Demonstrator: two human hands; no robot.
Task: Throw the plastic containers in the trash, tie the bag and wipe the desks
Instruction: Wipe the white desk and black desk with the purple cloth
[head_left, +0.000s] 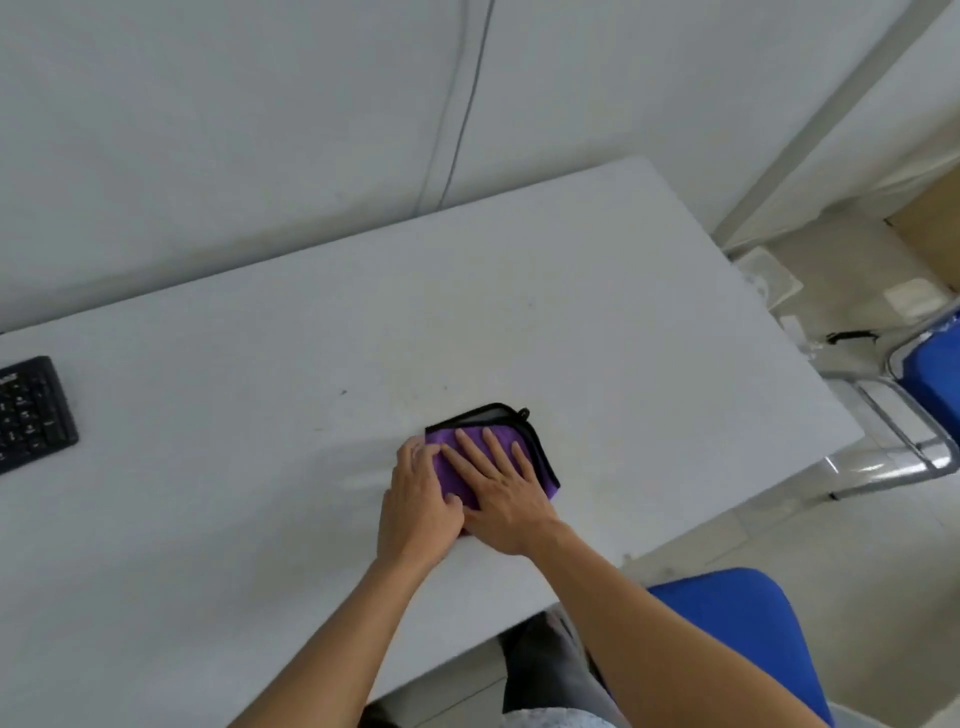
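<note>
The right hand (501, 499) lies flat on the cloth (498, 418), grip apart, fingers straight and spread across the purple face. The left hand (418, 501) rests on the left edge of the cloth, touching the right hand at the thumb; its fingers are bent downward at the edge, and it cannot be determined whether this grip is clamped on the fabric. The cloth is folded, purple with black trim, and lies on the white table (311, 338) toward its near right portion. A black keyboard (31, 415) sits on the table at the far left, well apart from the cloth. A blue chair (737, 618) stands at the near edge of the table, beside the right forearm. A second blue chair (930, 374) with a metal frame stands off the right end of the table. A thin cable (467, 104) runs down the wall (208, 130) behind the table.
</note>
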